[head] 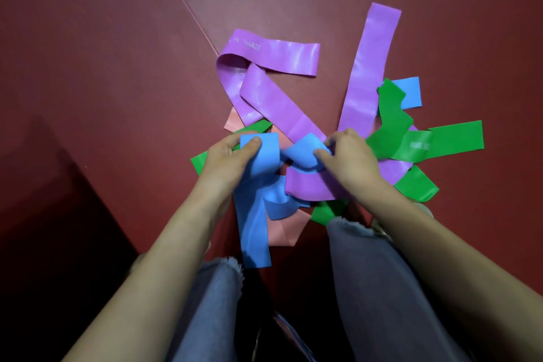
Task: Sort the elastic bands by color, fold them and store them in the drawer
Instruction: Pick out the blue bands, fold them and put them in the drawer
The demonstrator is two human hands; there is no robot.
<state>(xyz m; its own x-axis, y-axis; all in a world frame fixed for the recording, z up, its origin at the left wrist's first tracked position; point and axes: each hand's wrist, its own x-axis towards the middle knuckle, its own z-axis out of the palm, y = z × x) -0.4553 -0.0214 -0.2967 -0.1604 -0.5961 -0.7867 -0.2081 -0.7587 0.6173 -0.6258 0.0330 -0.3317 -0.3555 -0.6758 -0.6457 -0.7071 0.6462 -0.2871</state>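
A tangled heap of elastic bands lies on the dark red floor mat (117, 67). Purple bands (367, 67) stretch up and to the left, green bands (452, 141) spread to the right, and pink bands (286, 229) lie underneath. A blue band (255, 223) runs from the pile toward my knees. My left hand (226, 161) pinches one end of this blue band with the thumb on top. My right hand (349, 156) grips the same blue band a little further right, where it twists over a purple band. Another blue band (410, 92) peeks out behind a green one at the right.
My legs in grey-blue jeans (373, 288) are at the bottom, knees close to the pile. A seam line (191, 13) crosses the mat diagonally at the upper left. A dark shadowed area (44, 229) lies at the lower left. No drawer is in view.
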